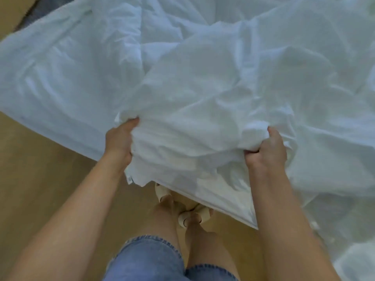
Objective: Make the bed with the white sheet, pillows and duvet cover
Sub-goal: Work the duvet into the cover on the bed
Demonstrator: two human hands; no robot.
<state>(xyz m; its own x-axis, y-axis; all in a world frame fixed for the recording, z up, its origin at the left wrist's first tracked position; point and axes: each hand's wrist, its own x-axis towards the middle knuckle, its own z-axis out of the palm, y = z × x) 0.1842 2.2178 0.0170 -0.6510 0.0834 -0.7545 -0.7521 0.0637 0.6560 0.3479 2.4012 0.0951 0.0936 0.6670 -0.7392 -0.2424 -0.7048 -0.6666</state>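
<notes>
White duvet cover (203,88), one, bunched on bed; two hands, left hand (119,138) and right hand (265,151), fingers gripping its edge.

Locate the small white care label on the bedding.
In the head view, the small white care label hangs at the bunched white fabric's lower-left corner, just below the left hand, above the wooden floor.

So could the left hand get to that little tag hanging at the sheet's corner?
Probably yes. The tag hangs at the white bedding's corner just below the left hand, with nothing between them. But that hand grips the fabric, so it must let go first.
</notes>
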